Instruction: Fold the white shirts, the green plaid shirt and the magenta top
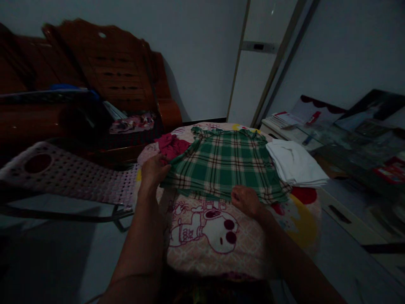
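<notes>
A green plaid shirt (pixel 224 162) lies spread flat on a pink cartoon-print cloth (pixel 202 236) that covers a small table. My left hand (pixel 154 171) grips the shirt's left edge, fingers closed on the fabric. At the shirt's near hem, my right hand (pixel 246 200) pinches the cloth between its fingers. A crumpled magenta garment (pixel 171 145) lies just past my left hand, touching the shirt. A folded white cloth (pixel 295 164) rests by the shirt's right side.
A pink woven folding chair (pixel 63 175) stands at the left. Behind it are wooden chairs (pixel 107 63) with bundled items. A low cabinet (pixel 348 139) with papers and boxes runs along the right. A white door (pixel 256 71) stands at the back.
</notes>
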`<state>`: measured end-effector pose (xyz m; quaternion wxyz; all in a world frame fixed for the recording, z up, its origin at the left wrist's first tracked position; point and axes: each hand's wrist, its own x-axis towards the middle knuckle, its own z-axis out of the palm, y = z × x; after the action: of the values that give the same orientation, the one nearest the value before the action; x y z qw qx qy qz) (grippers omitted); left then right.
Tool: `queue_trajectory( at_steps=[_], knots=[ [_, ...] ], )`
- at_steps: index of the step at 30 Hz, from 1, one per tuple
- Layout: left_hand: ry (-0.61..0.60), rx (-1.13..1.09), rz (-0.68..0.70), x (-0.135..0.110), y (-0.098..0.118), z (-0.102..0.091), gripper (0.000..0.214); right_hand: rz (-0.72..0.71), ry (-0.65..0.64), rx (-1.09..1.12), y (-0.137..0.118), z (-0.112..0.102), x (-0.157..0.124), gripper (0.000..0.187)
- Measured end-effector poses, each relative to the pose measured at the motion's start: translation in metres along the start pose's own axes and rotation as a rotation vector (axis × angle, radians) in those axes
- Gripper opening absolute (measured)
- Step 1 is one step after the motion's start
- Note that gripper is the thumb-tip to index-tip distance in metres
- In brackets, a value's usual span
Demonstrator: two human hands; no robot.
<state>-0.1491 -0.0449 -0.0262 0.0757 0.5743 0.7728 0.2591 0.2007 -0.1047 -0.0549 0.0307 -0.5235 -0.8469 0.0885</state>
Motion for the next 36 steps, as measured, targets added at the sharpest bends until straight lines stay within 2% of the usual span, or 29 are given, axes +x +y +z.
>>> queue_trajectory(
  at_steps=[5, 12, 15, 19, 24, 30, 33, 36],
  knots=[
    [-0.061, 0.142, 0.004, 0.001, -0.002, 0.009, 0.028, 0.01, -0.009, 0.06, 0.001, -0.003, -0.003, 0.014],
    [-0.156, 0.113, -0.004, 0.005, -0.007, 0.008, 0.025, -0.076, 0.04, 0.08, 0.008, 0.005, -0.008, 0.011],
    [-0.16, 0.106, -0.008, 0.005, -0.01, 0.007, 0.026, -0.091, 0.079, 0.055, 0.006, 0.007, -0.009, 0.014],
    [-0.18, 0.083, -0.034, 0.005, -0.013, 0.007, 0.024, -0.117, 0.07, 0.034, -0.009, 0.001, -0.002, 0.017],
    [-0.195, 0.048, -0.016, 0.005, -0.015, 0.007, 0.023, -0.247, 0.004, 0.05, -0.039, -0.002, 0.017, 0.024],
    [-0.188, 0.015, -0.013, 0.005, -0.015, 0.009, 0.023, -0.24, -0.006, -0.05, -0.071, 0.017, 0.048, 0.025],
    [-0.19, 0.001, 0.004, 0.006, -0.018, 0.011, 0.024, -0.245, 0.003, -0.097, -0.075, 0.026, 0.057, 0.024],
    [-0.191, -0.027, 0.008, 0.006, -0.021, 0.014, 0.025, -0.247, -0.006, -0.099, -0.074, 0.026, 0.059, 0.023]
  ],
)
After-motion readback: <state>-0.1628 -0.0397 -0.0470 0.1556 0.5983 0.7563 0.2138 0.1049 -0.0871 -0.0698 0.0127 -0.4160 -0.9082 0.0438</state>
